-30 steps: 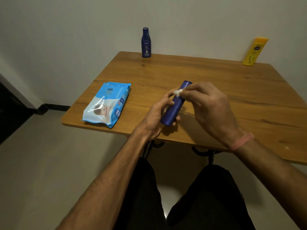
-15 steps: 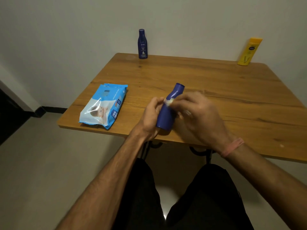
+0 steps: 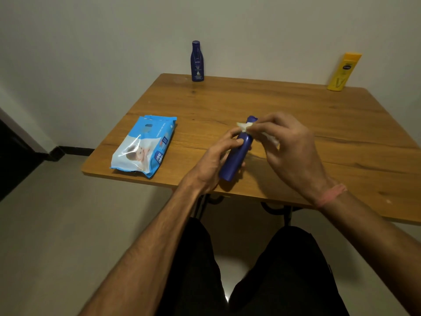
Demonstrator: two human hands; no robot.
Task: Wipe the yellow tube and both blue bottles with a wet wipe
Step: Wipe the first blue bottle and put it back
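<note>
My left hand [image 3: 215,159] grips a blue bottle [image 3: 235,158] tilted over the near part of the wooden table [image 3: 284,106], cap pointing away from me. My right hand [image 3: 289,147] pinches a white wet wipe [image 3: 245,127] against the bottle's cap end; more of the wipe trails under its fingers. A second blue bottle [image 3: 197,61] stands upright at the table's back left by the wall. The yellow tube [image 3: 344,72] leans against the wall at the back right.
A blue pack of wet wipes [image 3: 145,144] lies flat near the table's front left corner. The table's near edge runs just below my hands, with my dark-clad legs under it. A pale wall stands close behind the table.
My right hand slid the wipe from the bottle's neck up to its cap end. The left hand keeps its grip on the bottle.
</note>
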